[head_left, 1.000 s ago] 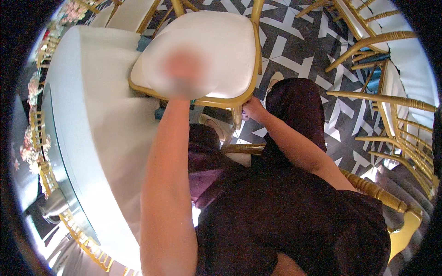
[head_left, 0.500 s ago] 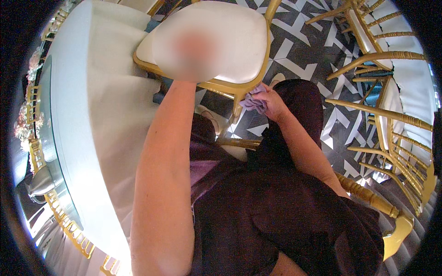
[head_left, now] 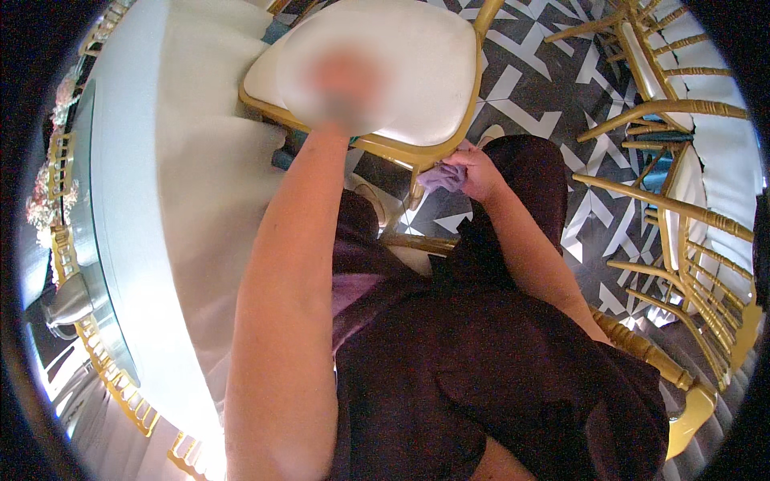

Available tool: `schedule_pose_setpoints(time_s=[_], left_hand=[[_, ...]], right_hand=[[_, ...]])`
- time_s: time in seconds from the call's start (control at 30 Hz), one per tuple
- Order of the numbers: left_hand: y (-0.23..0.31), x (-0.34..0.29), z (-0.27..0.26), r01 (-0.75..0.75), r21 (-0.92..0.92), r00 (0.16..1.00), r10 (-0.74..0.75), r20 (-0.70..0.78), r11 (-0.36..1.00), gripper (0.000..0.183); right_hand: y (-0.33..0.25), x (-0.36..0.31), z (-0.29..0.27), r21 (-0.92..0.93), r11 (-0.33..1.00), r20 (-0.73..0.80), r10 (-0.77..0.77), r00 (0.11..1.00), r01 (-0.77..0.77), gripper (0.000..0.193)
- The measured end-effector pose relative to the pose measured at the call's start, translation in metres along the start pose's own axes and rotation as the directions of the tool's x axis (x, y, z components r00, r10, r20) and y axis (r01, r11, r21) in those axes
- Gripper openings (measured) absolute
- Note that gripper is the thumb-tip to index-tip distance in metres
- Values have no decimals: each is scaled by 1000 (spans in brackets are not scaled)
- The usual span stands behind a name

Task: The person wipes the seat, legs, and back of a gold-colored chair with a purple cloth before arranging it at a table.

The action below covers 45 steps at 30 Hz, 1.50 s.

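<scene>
A gold-framed chair with a padded white seat [head_left: 429,76] stands in front of me. Over that seat reaches my left hand [head_left: 346,84], blurred so that its fingers cannot be made out; whether it presses on the pad cannot be told. My right hand [head_left: 479,172] is closed around a crumpled purple-grey cloth [head_left: 443,178]. The cloth is at the chair's near right corner, beside the top of the gold leg [head_left: 417,188], and part of it hangs out of my fingers.
On the left stands a round table with a pale cloth [head_left: 204,160] hanging down its side. A metal pitcher [head_left: 70,303] and pink flowers [head_left: 52,200] show near its far rim. More gold chairs [head_left: 682,200] stand on the right, over a black-and-white patterned floor [head_left: 525,88].
The view has shifted slightly, so the chair appears a little further right. My right hand has turned a bit, and the cloth in it is bunched lower. My left hand stays over the seat.
</scene>
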State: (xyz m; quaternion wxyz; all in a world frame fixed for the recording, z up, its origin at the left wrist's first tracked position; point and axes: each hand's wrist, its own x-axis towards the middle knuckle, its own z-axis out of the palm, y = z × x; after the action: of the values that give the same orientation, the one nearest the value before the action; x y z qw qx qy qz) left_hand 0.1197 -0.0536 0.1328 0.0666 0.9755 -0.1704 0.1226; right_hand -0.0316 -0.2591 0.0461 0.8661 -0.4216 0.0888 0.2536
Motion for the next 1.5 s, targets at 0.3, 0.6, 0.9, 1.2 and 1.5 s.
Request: schedule_pose_setpoints(time_s=[0.3,0.6,0.9,1.2,1.5], left_hand=[[9,8,-2,50,75,998,-53,40,996,55],[7,2,-2,26,65,1000,-26,5,998,55],[5,-2,-6,44,44,998,-46,50,998,57],[6,5,4,11,43,1000,-10,-28,999,56],[2,0,3,31,53,999,-31,-10,998,56]], right_hand=[[37,10,-30,-394,910,-155,74,985,-130,41],[75,5,-25,-307,951,-288,-56,956,-36,52],[100,7,-27,-364,931,-435,-145,889,-26,51],[147,43,-113,390,740,259,483,837,-548,29],[120,42,-73,-728,512,-265,404,876,-456,37]])
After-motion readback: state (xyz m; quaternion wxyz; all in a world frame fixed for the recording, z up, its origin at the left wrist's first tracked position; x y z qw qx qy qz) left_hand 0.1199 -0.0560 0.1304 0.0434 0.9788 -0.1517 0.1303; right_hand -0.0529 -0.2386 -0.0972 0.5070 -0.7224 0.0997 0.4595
